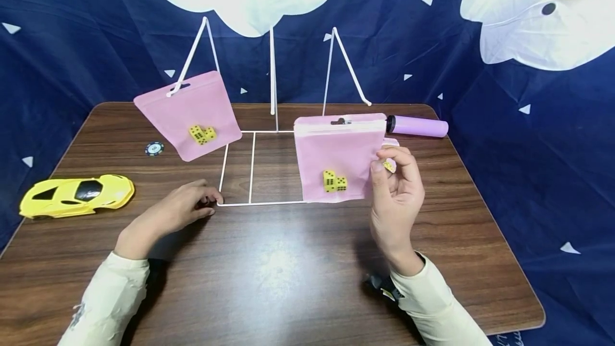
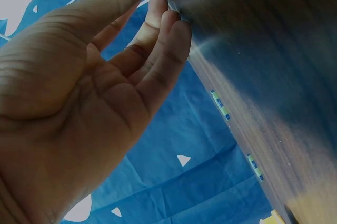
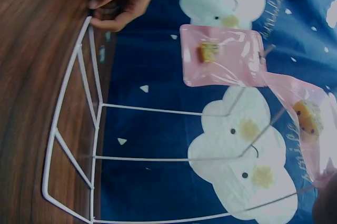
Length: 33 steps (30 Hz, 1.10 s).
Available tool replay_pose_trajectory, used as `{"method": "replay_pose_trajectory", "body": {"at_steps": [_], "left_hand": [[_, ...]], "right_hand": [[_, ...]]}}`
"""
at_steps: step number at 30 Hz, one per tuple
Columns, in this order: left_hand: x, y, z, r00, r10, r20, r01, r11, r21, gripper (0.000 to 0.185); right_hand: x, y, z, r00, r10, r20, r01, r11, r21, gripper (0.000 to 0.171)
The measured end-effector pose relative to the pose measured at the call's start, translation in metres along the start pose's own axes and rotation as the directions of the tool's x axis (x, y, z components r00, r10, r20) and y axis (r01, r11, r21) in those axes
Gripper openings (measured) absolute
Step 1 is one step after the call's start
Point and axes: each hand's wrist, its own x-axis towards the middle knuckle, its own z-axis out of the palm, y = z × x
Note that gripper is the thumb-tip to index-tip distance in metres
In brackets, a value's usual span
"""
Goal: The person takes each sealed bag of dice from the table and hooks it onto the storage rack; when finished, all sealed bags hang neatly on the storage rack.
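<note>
My right hand [image 1: 397, 202] pinches the right edge of a pink pouch [image 1: 343, 148] with two yellow dice [image 1: 334, 181] showing on it. This pouch is raised in front of the right part of a white wire rack [image 1: 252, 167]. The pouch's top slot shows in the head view. At the rack's front left corner, the fingertips of my left hand [image 1: 180, 207] touch the wire. Another pink pouch [image 1: 187, 113] with yellow dice hangs tilted from the rack's left arm. In the right wrist view, the held pouch [image 3: 310, 121] overlaps the hanging pouch [image 3: 221, 55] at its corner.
A yellow toy car [image 1: 79, 195] stands at the table's left, with a poker chip [image 1: 154, 148] behind it. A purple cylinder [image 1: 418, 126] with a black end lies at the back right. Part of another pink pouch [image 1: 391, 142] shows behind my right hand.
</note>
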Motion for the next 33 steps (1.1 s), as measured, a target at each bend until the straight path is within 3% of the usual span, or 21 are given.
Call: {"method": "replay_pose_trajectory", "body": {"at_steps": [7, 18, 33], "left_hand": [[0.000, -0.001, 0.000, 1.000, 0.011, -0.007, -0.011, 1.000, 0.010, 0.021], [-0.001, 0.001, 0.000, 1.000, 0.021, -0.016, -0.020, 1.000, 0.011, 0.021], [0.000, 0.001, -0.001, 1.000, 0.017, -0.014, -0.016, 1.000, 0.005, 0.020]], "right_hand": [[-0.004, 0.002, 0.006, 0.999, -0.025, 0.048, 0.026, 0.999, -0.029, 0.022], [-0.005, 0.004, 0.025, 0.998, -0.021, 0.062, 0.016, 0.997, 0.078, 0.024], [-0.008, 0.006, 0.047, 0.993, 0.006, 0.115, -0.022, 0.990, 0.141, 0.029]]}}
